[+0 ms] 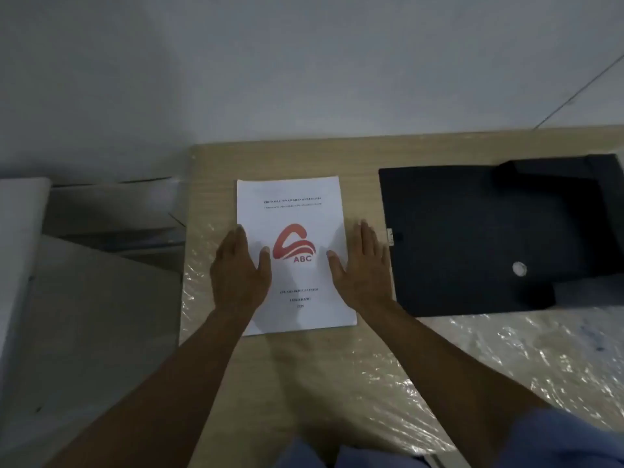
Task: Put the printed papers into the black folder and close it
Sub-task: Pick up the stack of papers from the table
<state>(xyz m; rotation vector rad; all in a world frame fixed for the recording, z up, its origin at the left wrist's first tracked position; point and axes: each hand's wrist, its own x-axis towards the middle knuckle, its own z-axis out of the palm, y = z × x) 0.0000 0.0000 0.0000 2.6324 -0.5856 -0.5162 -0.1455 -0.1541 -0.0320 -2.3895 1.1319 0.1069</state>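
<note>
Both hands, left hand (240, 272) and right hand (362, 269), lie spread flat, flanking the white printed papers (293, 228) to square them; the closed black folder (479, 238) waits beside the right hand.

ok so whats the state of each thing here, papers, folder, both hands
printed papers: flat on the table, outside the folder
black folder: right of the papers, no papers in it
left hand: open, flat at the papers' left edge
right hand: open, flat at their right edge
</note>
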